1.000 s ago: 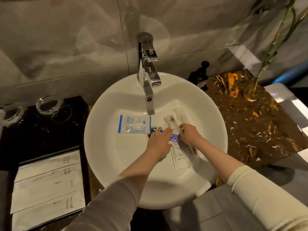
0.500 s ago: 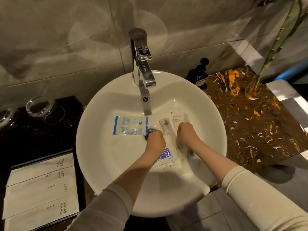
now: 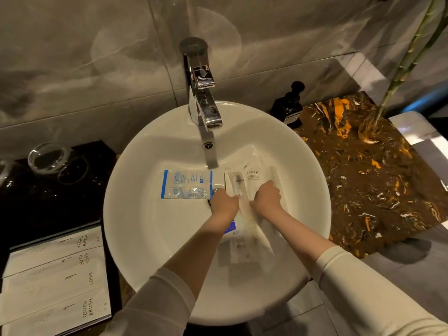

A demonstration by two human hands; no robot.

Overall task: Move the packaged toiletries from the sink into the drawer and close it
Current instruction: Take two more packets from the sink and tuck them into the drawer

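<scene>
- The left hand [image 3: 224, 202] is bare, with no ring, watch or glove to be seen.
- The right hand [image 3: 266, 198] is bare too.
- Both forearms are uncovered up to pushed-back cuffs.
- The left sleeve [image 3: 155, 304] is cream, close-fitting and plain.
- The right sleeve [image 3: 368, 289] matches it, cream and unmarked.

Both hands' fingers curl under, out of sight. The left hand [image 3: 224, 202] covers most of the drain [image 3: 216, 190] and part of a purple-labelled packet [image 3: 230, 227]. Packets below the fingers [image 3: 244, 246] are blurred, their print unreadable. The boxed drawer [image 3: 54, 282] and a glass [image 3: 3, 170], well left of the fingers, are cut off by the edge
</scene>
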